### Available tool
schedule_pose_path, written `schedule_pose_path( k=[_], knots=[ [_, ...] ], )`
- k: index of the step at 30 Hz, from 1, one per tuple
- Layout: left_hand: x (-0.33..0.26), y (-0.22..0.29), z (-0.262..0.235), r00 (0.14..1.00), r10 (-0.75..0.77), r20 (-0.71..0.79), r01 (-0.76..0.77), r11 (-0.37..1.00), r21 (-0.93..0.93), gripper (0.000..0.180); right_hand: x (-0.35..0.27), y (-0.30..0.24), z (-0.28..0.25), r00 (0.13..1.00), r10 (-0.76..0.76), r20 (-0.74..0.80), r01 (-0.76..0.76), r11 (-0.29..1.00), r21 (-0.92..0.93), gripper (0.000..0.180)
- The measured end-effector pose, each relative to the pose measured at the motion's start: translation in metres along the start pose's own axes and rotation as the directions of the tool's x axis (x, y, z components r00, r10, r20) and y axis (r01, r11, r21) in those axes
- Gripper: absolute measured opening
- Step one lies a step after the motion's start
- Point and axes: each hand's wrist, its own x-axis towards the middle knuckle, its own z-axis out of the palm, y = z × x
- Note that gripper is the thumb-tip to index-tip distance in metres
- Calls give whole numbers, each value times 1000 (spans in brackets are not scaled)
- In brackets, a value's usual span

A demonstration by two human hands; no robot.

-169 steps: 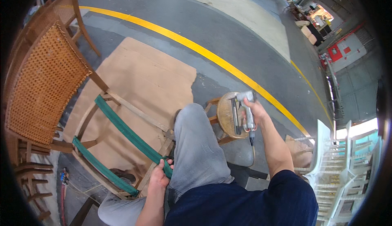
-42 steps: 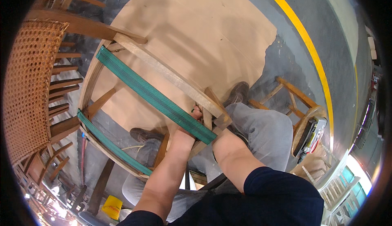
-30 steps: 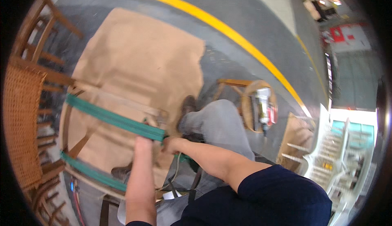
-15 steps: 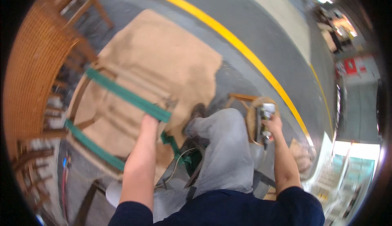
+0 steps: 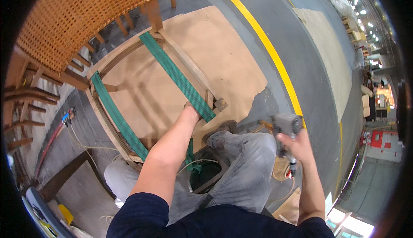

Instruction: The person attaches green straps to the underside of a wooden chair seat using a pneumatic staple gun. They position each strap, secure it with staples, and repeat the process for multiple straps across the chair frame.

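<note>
A wooden chair seat frame [image 5: 172,53] lies in front of me, with a chair back of woven cane [image 5: 99,10] rising from its far left side. Two green webbing straps cross the frame: a right strap [image 5: 174,74] and a left strap [image 5: 118,115]. My left hand [image 5: 192,110] reaches in under the near end of the right strap, by the frame's corner; the strap hides its fingers. On the right, my right hand [image 5: 297,144] is wrapped around a grey air staple gun [image 5: 286,126], held up beside my knee and clear of the frame.
Brown cardboard [image 5: 232,61] lies under the frame. A small stool [image 5: 282,169] is partly hidden below the staple gun. Pale air hoses and a red hose [image 5: 49,141] run over the floor at left. A yellow line [image 5: 266,40] crosses the floor.
My right hand has lifted the staple gun from beside the stool. My view has swung, so the frame sits farther right. My left hand stays at the near end of the right strap.
</note>
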Motion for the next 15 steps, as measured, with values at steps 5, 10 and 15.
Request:
schedule_pose_path(
  k=[5,10,15],
  knots=[
    [13,9,-8,996,61,-59,-54,992,114,44,60,-59,91,915,67,397,2,985,-172,36],
    [3,-1,9,988,20,-156,-14,999,37,45,80,-35,121,899,162,408,-94,979,-182,30],
    [-9,-5,14,978,-1,-207,-9,999,-49,46,82,-26,130,902,144,407,-61,975,-212,29]
  ],
)
